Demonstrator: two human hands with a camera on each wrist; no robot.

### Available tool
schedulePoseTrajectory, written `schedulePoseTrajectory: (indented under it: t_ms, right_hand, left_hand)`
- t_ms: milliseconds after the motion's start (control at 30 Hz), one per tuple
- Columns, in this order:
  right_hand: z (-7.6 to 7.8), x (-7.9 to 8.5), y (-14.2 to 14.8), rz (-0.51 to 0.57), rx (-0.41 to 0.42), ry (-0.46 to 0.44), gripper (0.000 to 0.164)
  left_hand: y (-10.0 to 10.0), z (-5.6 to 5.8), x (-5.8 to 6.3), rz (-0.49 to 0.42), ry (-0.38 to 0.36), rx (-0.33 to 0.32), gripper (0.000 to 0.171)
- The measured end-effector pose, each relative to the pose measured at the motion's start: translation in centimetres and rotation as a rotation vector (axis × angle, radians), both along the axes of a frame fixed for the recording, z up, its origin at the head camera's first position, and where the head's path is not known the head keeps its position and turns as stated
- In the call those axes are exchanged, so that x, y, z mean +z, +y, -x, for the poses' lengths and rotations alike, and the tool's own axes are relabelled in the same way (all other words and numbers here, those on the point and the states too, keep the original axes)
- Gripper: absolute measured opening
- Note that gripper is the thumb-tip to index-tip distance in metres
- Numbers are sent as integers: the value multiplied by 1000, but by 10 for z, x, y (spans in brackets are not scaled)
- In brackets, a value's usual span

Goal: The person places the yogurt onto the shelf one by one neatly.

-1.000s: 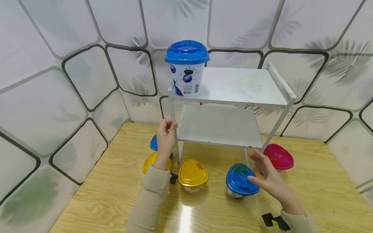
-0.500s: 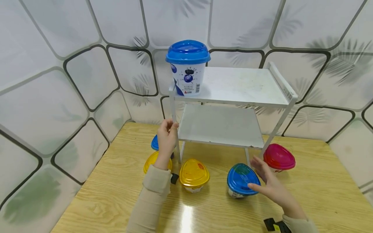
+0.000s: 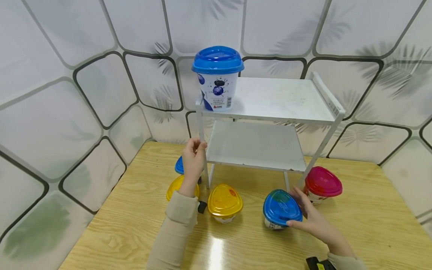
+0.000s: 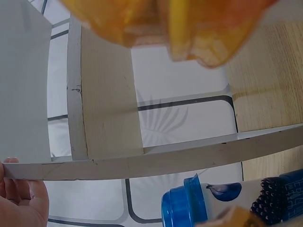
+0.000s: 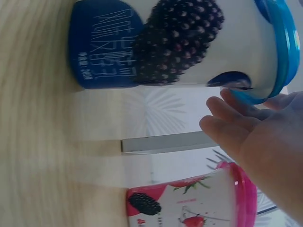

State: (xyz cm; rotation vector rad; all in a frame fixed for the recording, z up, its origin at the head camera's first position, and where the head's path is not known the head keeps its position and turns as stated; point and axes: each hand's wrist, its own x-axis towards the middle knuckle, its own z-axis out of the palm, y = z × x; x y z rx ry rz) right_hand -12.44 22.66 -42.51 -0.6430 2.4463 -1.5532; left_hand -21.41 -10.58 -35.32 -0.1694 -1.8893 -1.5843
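My left hand (image 3: pixel 194 161) grips the front left post of a white two-tier shelf rack (image 3: pixel 254 144); the left wrist view shows the fingers (image 4: pixel 21 191) at that post. My right hand (image 3: pixel 315 221) is at the right side of a blue-lidded tub (image 3: pixel 281 208) on the table. Its thumb overlaps the lid's front edge, and the other fingers reach behind the lid. In the right wrist view the loosely bent fingers (image 5: pixel 232 111) are right at the lid's rim, below blackberry pictures; the thumb is hidden there. A larger-looking blue-lidded tub (image 3: pixel 217 80) stands on the upper shelf's left end.
A yellow-lidded tub (image 3: pixel 225 202) stands in front of the rack. A second yellow lid (image 3: pixel 173 187) and another blue lid (image 3: pixel 179 165) show behind the left forearm. Right of the rack stands a pink-lidded tub (image 3: pixel 323 183). Patterned panels (image 3: pixel 276 30) surround the wooden table (image 3: pixel 249 247).
My right hand has moved down and in to the blue-lidded tub, with thumb and fingers now at its lid. My left hand stays on the rack's post.
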Motion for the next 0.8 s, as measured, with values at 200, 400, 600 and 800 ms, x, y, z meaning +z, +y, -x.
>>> schedulePoseTrajectory:
  t_ms: [200,400,600,800]
  right_hand:
    - [0,-6,1,27,7,-77,89]
    - [2,-12,3,19,-3,-115,90]
    - [4,-20,4,8,-6,-131,93]
    - [3,-25,5,44,12,-157,94]
  left_hand:
    - [0,0,0,1,-2,7,16]
    - [0,0,0,-17,-15,1,15]
    - [0,-1,1,-19,-39,3,13]
    - [1,-1,1,-14,-38,6,13]
